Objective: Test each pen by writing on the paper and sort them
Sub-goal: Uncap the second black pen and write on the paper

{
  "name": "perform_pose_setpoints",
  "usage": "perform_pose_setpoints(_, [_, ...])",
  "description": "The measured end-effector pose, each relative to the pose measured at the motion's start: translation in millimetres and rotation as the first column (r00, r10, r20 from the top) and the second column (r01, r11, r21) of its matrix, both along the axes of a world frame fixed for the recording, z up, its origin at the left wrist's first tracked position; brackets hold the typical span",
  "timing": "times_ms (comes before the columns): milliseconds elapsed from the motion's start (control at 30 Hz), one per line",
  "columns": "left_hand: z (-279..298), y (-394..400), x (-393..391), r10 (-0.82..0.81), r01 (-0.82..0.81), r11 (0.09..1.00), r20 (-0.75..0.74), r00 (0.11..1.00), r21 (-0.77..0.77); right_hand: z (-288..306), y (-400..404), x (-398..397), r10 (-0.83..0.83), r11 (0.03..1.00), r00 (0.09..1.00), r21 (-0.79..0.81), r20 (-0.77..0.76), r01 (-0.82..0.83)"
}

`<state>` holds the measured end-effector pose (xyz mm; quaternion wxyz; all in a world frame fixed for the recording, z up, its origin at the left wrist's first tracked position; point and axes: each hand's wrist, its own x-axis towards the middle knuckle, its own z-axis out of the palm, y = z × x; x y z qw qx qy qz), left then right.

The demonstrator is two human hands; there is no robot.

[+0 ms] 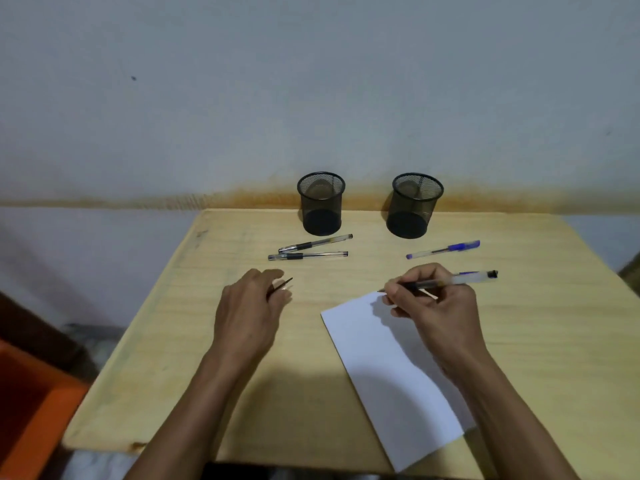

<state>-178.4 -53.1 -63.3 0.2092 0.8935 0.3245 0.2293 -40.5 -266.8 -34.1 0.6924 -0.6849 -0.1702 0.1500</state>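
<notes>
My right hand (433, 299) grips a clear pen with a black end (460, 279), its tip down at the top corner of the white paper (391, 372). My left hand (249, 306) rests on the table to the left of the paper, holding a thin dark piece (284, 284) that looks like a pen cap. Two black-grip pens (313, 243) (308, 255) lie in front of the left mesh cup (321, 202). A blue pen (443, 250) lies in front of the right mesh cup (414, 204). Both cups look empty.
The wooden table (173, 341) ends at the wall just behind the cups. An orange box (31, 403) stands on the floor at the lower left, beyond the table's left edge.
</notes>
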Motion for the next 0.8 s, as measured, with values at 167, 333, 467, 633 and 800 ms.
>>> perform_pose_setpoints(167, [-9.3, 10.4, 11.1, 0.087, -0.081, 0.994, -0.08, 0.993, 0.07, -8.9, -5.2, -3.5, -0.021, 0.999, 1.0, -0.048, -0.003, 0.021])
perform_pose_setpoints(333, [-18.7, 4.7, 2.3, 0.076, -0.075, 0.997, -0.038, 0.996, 0.033, -17.8, -0.4, -8.6, 0.004, 0.998, 1.0, -0.063, 0.023, -0.003])
perform_pose_setpoints(467, [-20.4, -20.5, -8.4, -0.072, 0.05, 0.985, 0.132, 0.989, 0.164, -16.1, 18.4, -9.1, 0.102, 0.991, 0.992, -0.091, 0.076, -0.095])
perform_pose_setpoints(633, [-38.9, -44.1, -9.4, -0.264, 0.267, 0.954, -0.041, 0.964, 0.132, -22.1, 43.3, -5.0, 0.161, 0.978, 0.984, -0.148, 0.071, -0.149])
perform_pose_setpoints(800, [-40.1, -50.2, -18.1, -0.198, 0.215, 0.967, -0.131, 0.971, 0.136, -43.2, 41.7, -8.5, 0.213, 0.953, 0.975, -0.233, 0.063, -0.194])
